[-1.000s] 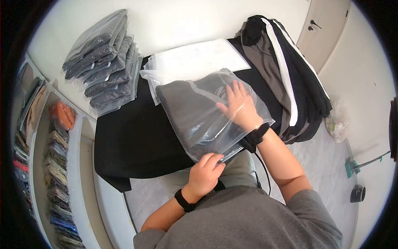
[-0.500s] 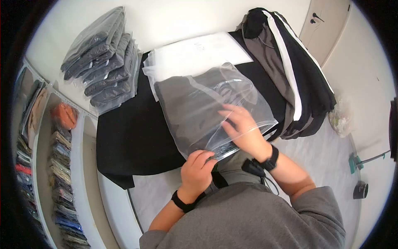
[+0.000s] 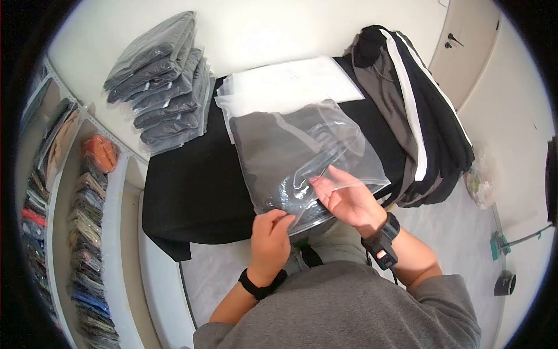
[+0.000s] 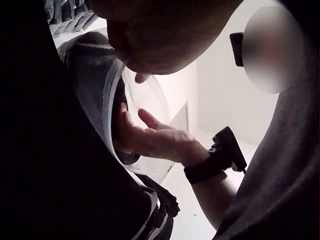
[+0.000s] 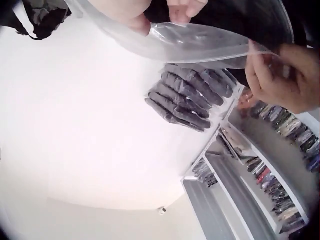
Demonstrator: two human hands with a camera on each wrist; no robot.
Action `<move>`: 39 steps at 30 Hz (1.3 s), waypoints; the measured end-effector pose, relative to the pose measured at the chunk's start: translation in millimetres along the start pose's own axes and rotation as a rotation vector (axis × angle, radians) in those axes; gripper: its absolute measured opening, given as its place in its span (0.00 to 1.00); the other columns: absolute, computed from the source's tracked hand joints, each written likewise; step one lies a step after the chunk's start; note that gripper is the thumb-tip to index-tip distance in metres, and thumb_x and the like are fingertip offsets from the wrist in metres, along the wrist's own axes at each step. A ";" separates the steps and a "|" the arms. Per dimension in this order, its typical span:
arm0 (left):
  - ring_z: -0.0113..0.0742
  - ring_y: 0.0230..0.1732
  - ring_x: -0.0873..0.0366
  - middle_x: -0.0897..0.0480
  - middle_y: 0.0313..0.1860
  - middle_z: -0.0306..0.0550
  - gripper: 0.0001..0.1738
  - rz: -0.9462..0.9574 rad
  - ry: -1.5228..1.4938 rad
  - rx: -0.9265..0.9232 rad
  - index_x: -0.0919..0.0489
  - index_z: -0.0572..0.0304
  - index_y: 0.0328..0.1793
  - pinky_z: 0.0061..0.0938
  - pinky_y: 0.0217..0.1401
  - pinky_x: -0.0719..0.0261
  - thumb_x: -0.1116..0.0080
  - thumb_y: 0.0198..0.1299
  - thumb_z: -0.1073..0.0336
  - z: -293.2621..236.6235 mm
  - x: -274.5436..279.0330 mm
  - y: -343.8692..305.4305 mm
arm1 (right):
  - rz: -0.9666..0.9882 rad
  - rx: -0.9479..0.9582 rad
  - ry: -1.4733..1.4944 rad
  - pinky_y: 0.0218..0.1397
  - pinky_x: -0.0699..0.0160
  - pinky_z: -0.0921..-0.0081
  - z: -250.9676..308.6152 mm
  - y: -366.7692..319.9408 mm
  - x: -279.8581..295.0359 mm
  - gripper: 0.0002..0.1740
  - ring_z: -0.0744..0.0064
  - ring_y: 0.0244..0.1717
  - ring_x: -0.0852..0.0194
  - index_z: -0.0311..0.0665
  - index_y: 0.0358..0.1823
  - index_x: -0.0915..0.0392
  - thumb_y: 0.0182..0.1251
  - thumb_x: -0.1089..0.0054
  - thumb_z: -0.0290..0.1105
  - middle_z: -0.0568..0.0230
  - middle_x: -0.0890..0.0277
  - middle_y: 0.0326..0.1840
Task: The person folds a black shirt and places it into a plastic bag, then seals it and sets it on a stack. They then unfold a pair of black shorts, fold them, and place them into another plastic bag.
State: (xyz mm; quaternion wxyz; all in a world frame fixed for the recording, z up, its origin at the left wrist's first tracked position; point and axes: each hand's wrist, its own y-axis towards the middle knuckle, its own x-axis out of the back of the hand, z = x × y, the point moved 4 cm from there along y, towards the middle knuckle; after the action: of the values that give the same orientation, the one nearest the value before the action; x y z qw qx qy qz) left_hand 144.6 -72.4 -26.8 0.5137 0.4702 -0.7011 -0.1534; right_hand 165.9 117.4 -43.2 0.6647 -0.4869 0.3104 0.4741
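A clear zip bag (image 3: 372,168) with a folded dark grey garment (image 3: 261,139) inside lies on the table, mouth toward me. My left hand (image 3: 271,237) pinches the bag's edge at its near left corner, also seen in the right wrist view. My right hand (image 3: 351,200) is palm up in the bag's mouth, with the upper film lying over its fingers. Seen from the left wrist, the right hand's thumb (image 4: 148,119) stands apart from its fingers, which are partly hidden behind the bag's rim.
The black-covered table (image 3: 186,192) carries a stack of bagged garments (image 3: 168,93) at back left, flat white bags (image 3: 290,81) at the back and a heap of black and grey garments (image 3: 407,104) at right. Packed shelves (image 3: 125,192) stand left.
My right hand has drawn back from the top of the bag toward its mouth and turned palm up under the film. The left hand keeps its hold on the corner.
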 end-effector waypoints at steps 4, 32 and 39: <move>0.46 0.41 0.25 0.23 0.44 0.49 0.19 -0.003 -0.092 -0.028 0.20 0.63 0.43 0.34 0.43 0.25 0.45 0.43 0.84 -1.3 -4.4 7.1 | -0.022 0.035 0.092 0.41 0.28 0.72 -9.3 38.5 7.0 0.09 0.71 0.32 0.31 0.40 0.31 0.29 0.67 0.44 0.36 0.66 0.29 0.29; 0.52 0.44 0.23 0.22 0.44 0.53 0.25 0.002 -0.101 0.050 0.22 0.63 0.50 0.36 0.46 0.23 0.50 0.41 0.84 8.7 9.5 10.0 | 0.202 -0.159 -0.481 0.51 0.24 0.70 17.1 86.8 5.8 0.15 0.66 0.40 0.24 0.37 0.46 0.25 0.64 0.38 0.38 0.60 0.23 0.39; 0.48 0.38 0.22 0.19 0.39 0.48 0.20 0.458 0.022 -0.015 0.21 0.58 0.49 0.36 0.41 0.22 0.42 0.47 0.76 -11.2 20.0 22.4 | -0.027 0.092 0.016 0.55 0.28 0.63 15.0 69.7 5.9 0.20 0.61 0.47 0.28 0.38 0.56 0.32 0.67 0.41 0.38 0.54 0.28 0.51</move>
State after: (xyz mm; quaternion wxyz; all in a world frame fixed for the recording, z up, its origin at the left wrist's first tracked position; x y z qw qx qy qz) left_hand 142.4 -74.3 5.1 0.5462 0.2966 -0.7827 -0.0327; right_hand 102.2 138.8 -68.0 0.6902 -0.4637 0.3307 0.4463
